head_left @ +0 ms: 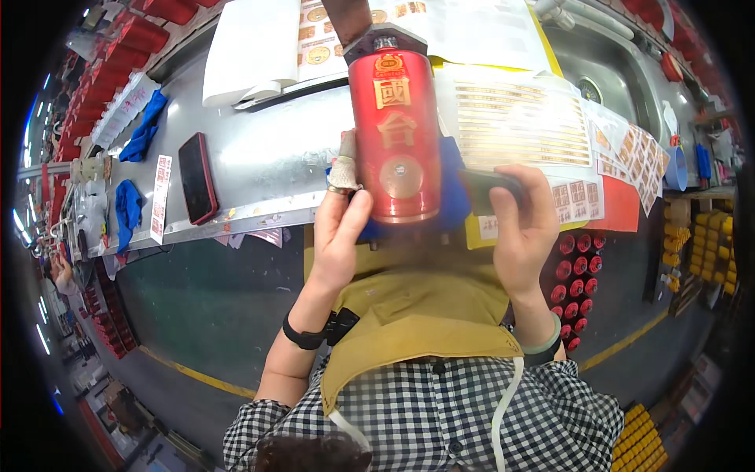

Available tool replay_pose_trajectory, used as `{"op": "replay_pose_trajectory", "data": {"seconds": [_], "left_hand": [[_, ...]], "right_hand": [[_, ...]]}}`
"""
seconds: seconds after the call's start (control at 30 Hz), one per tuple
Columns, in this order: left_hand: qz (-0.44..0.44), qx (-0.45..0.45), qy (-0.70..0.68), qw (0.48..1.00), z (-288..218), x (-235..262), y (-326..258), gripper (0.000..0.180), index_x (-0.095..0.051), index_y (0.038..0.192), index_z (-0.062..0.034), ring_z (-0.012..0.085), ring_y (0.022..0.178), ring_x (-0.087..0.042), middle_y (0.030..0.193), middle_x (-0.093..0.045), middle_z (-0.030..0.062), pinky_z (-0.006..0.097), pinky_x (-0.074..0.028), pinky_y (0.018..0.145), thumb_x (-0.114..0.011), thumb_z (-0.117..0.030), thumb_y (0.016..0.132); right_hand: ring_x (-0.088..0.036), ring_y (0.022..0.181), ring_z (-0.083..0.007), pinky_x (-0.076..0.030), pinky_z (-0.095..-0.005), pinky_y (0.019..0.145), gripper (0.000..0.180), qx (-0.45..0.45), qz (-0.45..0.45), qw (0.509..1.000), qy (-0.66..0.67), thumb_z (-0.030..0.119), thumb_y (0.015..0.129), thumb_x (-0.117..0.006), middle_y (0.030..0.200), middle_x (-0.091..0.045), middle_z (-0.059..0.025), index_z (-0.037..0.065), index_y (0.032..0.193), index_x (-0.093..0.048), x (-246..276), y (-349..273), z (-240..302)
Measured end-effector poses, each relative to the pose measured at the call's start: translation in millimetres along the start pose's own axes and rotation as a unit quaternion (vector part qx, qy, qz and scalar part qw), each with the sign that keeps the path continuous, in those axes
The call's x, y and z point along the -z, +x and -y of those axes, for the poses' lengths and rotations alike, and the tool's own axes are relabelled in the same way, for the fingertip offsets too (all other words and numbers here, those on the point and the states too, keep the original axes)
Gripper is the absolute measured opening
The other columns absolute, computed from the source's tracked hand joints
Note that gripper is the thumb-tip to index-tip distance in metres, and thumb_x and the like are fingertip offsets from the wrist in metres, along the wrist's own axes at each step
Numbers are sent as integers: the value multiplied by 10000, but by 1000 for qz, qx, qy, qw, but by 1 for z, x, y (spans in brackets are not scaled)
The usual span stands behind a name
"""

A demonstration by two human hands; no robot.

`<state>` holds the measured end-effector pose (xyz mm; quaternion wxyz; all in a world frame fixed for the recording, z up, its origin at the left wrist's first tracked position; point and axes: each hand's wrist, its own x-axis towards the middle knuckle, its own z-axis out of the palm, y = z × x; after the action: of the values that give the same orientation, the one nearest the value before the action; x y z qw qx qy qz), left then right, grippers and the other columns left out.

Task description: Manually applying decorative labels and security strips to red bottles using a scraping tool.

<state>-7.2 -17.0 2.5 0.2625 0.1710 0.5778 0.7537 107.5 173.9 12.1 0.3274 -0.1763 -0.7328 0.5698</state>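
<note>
A tall red bottle (pixel 395 138) with gold characters and a round gold seal lies over the front edge of a steel workbench (pixel 259 157). My left hand (pixel 340 228) grips its lower left side, and one finger is wrapped in white tape. My right hand (pixel 523 224) is to the right of the bottle and holds a small dark flat tool (pixel 487 187) whose tip points toward the bottle. A blue cloth (pixel 452 185) lies under the bottle. A dark cap (pixel 383 38) tops the bottle's far end.
A phone in a red case (pixel 197 177), blue cloths (pixel 144 130) and white label strips (pixel 160 197) lie on the bench to the left. Sheets of gold labels (pixel 511 122) lie to the right. Red bottles (pixel 574 291) stand in a crate on the floor at right.
</note>
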Motion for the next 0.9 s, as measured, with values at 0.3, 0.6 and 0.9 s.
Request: {"op": "replay_pose_trajectory", "data": {"seconds": [0.3, 0.6, 0.9], "left_hand": [[-22, -35, 97, 994, -1, -8, 4, 715, -154, 1659, 44, 236, 1524, -343, 1696, -282, 190, 381, -288, 1238, -515, -72, 1052], [3, -15, 105, 994, -12, -18, 10, 994, -22, 1674, -16, 249, 1458, -411, 1632, -318, 175, 400, -411, 1171, -695, -38, 943], [-7, 21, 100, 995, -14, -25, 16, 1031, -17, 1662, -14, 244, 1437, -421, 1598, -331, 163, 403, -426, 1158, -716, -33, 905]], "right_hand": [[-623, 925, -125, -489, -261, 854, 178, -14, -4, 1000, 16, 76, 1001, -711, 1007, -659, -47, -8, 1148, -657, 0, 0, 0], [-630, 926, -127, -495, -260, 847, 179, -13, 3, 1000, 20, 76, 1002, -711, 1015, -666, -54, -17, 1145, -656, 1, 0, -2], [-624, 923, -105, -495, -248, 844, 189, -42, -2, 998, 39, 94, 1011, -708, 1016, -666, -36, -11, 1160, -658, 0, 2, -4]]}}
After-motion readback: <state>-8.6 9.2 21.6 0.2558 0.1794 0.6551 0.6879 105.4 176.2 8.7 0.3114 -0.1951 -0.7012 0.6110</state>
